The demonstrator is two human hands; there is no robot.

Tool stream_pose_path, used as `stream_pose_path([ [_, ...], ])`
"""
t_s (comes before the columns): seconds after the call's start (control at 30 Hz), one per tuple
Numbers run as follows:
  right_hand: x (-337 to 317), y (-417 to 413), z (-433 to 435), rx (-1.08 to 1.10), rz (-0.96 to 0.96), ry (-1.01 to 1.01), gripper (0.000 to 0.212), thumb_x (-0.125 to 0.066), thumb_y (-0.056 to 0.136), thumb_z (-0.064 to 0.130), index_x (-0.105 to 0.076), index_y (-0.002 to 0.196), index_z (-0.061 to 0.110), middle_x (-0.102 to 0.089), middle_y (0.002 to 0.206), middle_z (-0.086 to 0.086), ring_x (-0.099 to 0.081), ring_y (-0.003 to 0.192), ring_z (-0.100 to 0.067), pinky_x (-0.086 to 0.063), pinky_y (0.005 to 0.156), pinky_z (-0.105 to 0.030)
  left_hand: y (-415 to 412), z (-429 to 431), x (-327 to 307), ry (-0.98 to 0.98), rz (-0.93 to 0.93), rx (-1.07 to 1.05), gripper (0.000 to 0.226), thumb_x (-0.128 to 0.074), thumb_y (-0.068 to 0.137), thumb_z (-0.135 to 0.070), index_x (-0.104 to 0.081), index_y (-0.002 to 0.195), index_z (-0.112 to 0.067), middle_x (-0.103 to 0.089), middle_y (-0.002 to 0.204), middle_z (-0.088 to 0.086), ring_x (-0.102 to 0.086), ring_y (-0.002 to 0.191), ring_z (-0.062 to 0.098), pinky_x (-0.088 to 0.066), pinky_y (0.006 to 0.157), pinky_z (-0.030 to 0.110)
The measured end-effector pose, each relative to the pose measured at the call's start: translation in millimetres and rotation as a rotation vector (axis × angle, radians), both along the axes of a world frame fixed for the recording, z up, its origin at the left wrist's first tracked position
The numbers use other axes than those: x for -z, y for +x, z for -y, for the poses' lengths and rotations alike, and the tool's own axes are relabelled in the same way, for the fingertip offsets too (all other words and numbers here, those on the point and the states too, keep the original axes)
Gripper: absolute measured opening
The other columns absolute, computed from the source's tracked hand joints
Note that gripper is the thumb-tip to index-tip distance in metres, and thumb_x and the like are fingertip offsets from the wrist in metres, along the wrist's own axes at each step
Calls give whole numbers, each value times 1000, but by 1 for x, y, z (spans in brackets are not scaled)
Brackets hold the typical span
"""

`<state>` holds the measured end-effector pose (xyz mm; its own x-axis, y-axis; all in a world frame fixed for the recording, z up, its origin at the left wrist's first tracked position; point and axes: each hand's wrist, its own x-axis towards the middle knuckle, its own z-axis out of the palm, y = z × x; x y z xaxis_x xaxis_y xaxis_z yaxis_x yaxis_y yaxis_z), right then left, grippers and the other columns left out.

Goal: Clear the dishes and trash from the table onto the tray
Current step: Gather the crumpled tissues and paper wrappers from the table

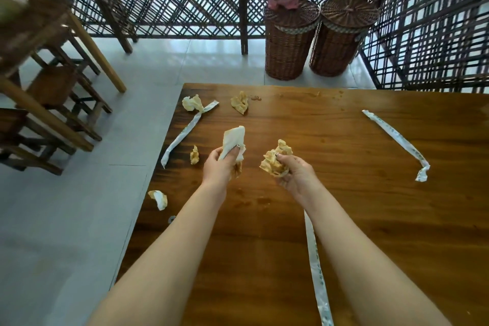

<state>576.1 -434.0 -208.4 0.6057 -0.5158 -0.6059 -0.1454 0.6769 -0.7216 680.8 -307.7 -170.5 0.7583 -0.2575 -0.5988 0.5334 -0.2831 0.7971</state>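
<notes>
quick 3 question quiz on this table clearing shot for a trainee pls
1. True or false: the left hand and the right hand each hold crumpled paper.
2. Multiple choice: how many long paper wrappers lie on the table? A) one B) three C) five
3. Short answer: on which side of the table do the loose napkin wads lie, the person's left or right?

Key: 1 true. 2 B: one at the left edge, one far right, one partly under the right forearm. 3 left.
</notes>
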Motion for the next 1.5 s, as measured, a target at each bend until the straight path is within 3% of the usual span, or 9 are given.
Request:
stream_pose_path([
  [0.3, -15, 42, -90, 80, -18, -35, 6, -62, 91, 19, -60, 95, 14, -69, 85, -3, -65, 71, -14, -48, 62, -25, 46, -100, 4, 3, -23, 141, 60, -64, 86, -46, -43, 137, -23, -55, 125, 4, -53, 113, 24, -44, 102, 45],
  [0.47, -13, 69, -159, 120, 47, -1, 19, -63, 89, 13, -60, 106, 7, -69, 89, -6, -67, 66, -12, -49, 50, -19, 85, -167, 16, -7, 25, 227, 54, -69, 83, -45, -54, 127, -17, -64, 110, 3, -60, 101, 23, -52, 91, 42],
  [0.63, -8, 87, -214, 79, 25, -32, 11, -65, 86, 4, -65, 96, 2, -71, 88, -9, -69, 76, -18, -54, 68, -27, 118, -216, 27, 72, -69, 271, 65, -73, 74, -50, -55, 124, -12, -61, 115, 7, -58, 107, 27, -48, 98, 46],
  [0.73, -5, 92, -231, 100, 7, -34, 13, -64, 86, 1, -64, 98, -1, -70, 90, -11, -68, 79, -19, -53, 70, -27, 128, -232, 39, 103, -107, 286, 53, -75, 78, -39, -52, 116, -11, -60, 108, 6, -58, 103, 24, -49, 94, 39],
  [0.9, -1, 94, -236, 115, -29, -19, 15, -63, 87, 2, -64, 101, -3, -72, 92, -10, -70, 80, -17, -54, 61, -23, 136, -238, 55, 168, -96, 394, 66, -76, 79, -36, -47, 132, -10, -55, 121, 7, -53, 107, 22, -45, 86, 33],
  [1.07, 8, 94, -231, 160, -64, 3, 6, -61, 88, 1, -64, 91, -2, -72, 83, -9, -69, 72, -15, -54, 61, -22, 146, -226, 65, 204, 35, 626, 64, -74, 81, -34, -47, 136, -14, -51, 133, 5, -47, 104, 16, -42, 85, 29],
  [1.2, 22, 90, -223, 207, -119, 37, 7, -64, 86, 4, -65, 91, -1, -73, 83, -9, -68, 81, -19, -52, 72, -28, 157, -209, 75, 303, 214, 932, 61, -75, 79, -37, -54, 131, -13, -35, 149, -3, -40, 130, 20, -40, 103, 37],
  [1.33, 29, 90, -214, 250, -126, 71, 2, -63, 86, 2, -65, 87, 1, -73, 74, -4, -69, 73, -16, -51, 62, -24, 166, -195, 87, 442, 389, 1237, 57, -75, 79, -41, -60, 127, -15, -29, 154, -4, -18, 144, 21, -28, 114, 50],
  [1.5, 33, 91, -203, 304, -154, 102, 3, -64, 86, 3, -64, 89, 3, -73, 73, -2, -67, 75, -14, -49, 60, -23, 163, -192, 98, 483, 468, 1316, 54, -77, 76, -39, -63, 124, -20, -37, 149, -7, -35, 134, 19, -40, 106, 45],
])
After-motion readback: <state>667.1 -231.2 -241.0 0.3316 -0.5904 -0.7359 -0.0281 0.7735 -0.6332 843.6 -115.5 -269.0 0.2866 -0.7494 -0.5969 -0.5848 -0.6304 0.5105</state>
